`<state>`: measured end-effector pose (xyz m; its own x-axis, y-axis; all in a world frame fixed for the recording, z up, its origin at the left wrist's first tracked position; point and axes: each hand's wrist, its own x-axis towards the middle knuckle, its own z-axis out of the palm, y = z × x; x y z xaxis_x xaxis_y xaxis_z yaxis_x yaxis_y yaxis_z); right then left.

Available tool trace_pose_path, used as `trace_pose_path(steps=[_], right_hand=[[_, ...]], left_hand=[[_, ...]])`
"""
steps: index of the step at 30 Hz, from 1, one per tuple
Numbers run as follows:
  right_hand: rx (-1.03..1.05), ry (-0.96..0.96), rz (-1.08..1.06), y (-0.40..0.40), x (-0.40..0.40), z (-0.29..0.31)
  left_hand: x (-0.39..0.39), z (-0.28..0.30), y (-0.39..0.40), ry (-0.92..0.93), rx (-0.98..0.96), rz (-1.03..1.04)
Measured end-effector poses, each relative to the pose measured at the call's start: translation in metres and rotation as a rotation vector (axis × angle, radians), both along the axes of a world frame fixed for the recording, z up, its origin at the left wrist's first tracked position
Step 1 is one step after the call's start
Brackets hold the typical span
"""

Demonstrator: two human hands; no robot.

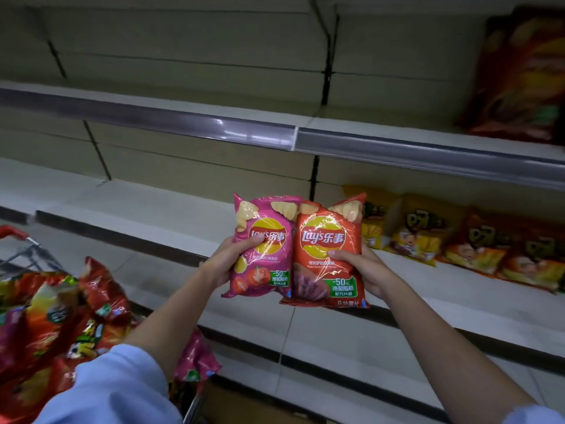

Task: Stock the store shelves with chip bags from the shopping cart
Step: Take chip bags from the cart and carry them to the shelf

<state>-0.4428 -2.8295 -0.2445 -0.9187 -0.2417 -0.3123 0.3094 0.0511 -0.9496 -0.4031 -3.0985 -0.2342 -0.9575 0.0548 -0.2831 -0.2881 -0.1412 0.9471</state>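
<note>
My left hand (227, 260) grips a pink Lay's chip bag (263, 240) by its left edge. My right hand (363, 272) holds an orange Lay's chip bag (328, 255) from its right side. The two bags touch side by side, upright, in front of the middle shelf (171, 206). At the lower left the shopping cart (18, 240) with a red handle is full of several red and pink chip bags (61, 316).
A row of yellow and orange snack bags (458, 243) stands on the middle shelf to the right. A large dark red bag (519, 78) stands on the upper shelf (214, 130) at far right. Lower shelves (336, 335) step out below my hands.
</note>
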Motion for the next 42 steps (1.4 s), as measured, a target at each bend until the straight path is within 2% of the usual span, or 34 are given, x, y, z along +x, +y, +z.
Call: trace_pose_path(steps=[12,22,32,42], right_hand=[[-0.033,-0.011,-0.105,0.088,0.042,-0.003],[-0.039,-0.011,-0.3,0.188,0.085,-0.003],[-0.013,0.033,-0.522,0.293,0.158,0.013],[-0.031,0.057,-0.785,0.362,0.25,0.013]], left_hand=[[0.009,0.0,0.085,0.002,0.001,-0.138],[0.013,0.007,0.187,-0.012,-0.008,-0.267],[0.015,0.018,0.313,0.006,-0.015,-0.462],[0.039,0.018,0.423,0.019,-0.004,-0.772]])
